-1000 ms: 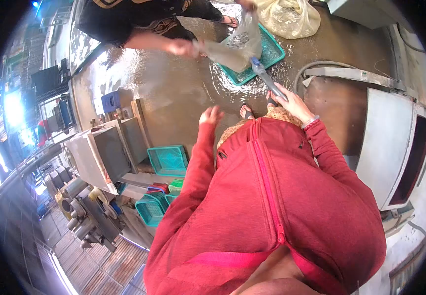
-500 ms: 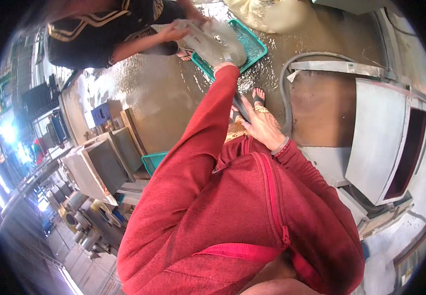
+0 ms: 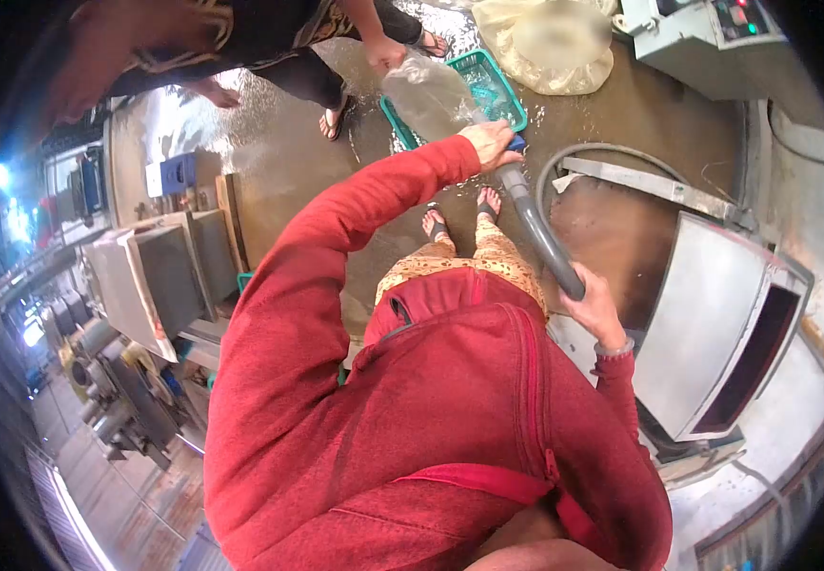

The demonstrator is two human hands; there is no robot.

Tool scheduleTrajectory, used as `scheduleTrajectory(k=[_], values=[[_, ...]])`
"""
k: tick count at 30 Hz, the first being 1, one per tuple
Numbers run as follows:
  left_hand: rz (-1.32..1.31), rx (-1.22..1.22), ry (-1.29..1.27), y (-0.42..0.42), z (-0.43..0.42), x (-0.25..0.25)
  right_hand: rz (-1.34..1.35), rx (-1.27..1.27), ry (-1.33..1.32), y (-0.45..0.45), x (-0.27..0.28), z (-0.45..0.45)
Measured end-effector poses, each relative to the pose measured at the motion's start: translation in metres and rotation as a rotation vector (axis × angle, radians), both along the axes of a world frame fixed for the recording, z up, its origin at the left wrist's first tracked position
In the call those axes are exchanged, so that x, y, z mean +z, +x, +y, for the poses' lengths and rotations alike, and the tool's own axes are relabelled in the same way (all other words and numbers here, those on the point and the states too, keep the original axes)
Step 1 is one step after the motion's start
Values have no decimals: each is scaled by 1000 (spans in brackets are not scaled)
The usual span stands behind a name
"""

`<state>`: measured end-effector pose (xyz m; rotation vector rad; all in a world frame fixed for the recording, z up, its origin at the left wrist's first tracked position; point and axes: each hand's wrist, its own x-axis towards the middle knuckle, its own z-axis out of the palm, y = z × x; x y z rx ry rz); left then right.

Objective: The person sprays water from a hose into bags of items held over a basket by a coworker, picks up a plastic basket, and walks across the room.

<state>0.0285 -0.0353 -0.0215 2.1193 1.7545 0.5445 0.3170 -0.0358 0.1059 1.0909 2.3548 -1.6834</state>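
Observation:
My left hand [image 3: 493, 146] is closed around the grey hose at its blue valve-like fitting [image 3: 516, 143], beside the clear plastic bag. Lower right, my right hand [image 3: 595, 303] grips the grey hose [image 3: 543, 233] where it bends toward me; part of it is hidden behind my fingers. A cloudy clear plastic bag [image 3: 426, 95] lies slanted over a green plastic basket [image 3: 518, 116] on the wet floor. Another person's hand [image 3: 386, 55] holds the bag's upper end. Whether the hose's front end is inside the bag I cannot tell.
A person in dark clothes [image 3: 297, 71] stands at upper left. A pale sack [image 3: 555, 81] lies beyond the basket. To the right are a white cabinet [image 3: 726, 324] and a grey machine [image 3: 716, 43] with lit buttons. Grey boxes [image 3: 136, 281] stand at left.
My left hand has drawn back from the bag, bringing the blue fitting into view. My right hand has shifted right and down along the hose. The other person now shows one hand on the bag.

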Motion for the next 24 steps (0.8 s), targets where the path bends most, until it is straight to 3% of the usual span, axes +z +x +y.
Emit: scheduleTrajectory(k=[4,7,8,11,15,18,19,20,21,22,23,24], values=[[-13,43,-177,8,4,12,-51,-52,72,6,-2,-9],[59,297,-312,20,-1,-2,-107,-86,62,-4,-24,-18],[-4,484,-404,28,-2,2,-116,-87,79,-10,-30,-24],[104,918,103,47,-26,33,-170,-104,127,-39,-27,-35],[-169,640,209,45,-78,48,35,-126,202,-65,-45,-24],[-230,383,-205,30,-147,10,88,-165,140,-75,-39,-7],[-266,356,-281,22,-182,-30,69,-180,87,-75,-47,-1],[-167,397,-615,13,-211,-38,-30,-236,-84,-71,-61,7],[-108,443,-809,6,-238,-44,14,-235,-51,-71,-65,11],[-75,490,-896,-3,-268,-46,0,-245,-81,-74,-60,12],[2,549,-779,-5,-308,-71,-12,-253,-110,-77,-55,13],[-74,641,-773,-9,-327,-64,-9,-261,-119,-79,-59,14]])
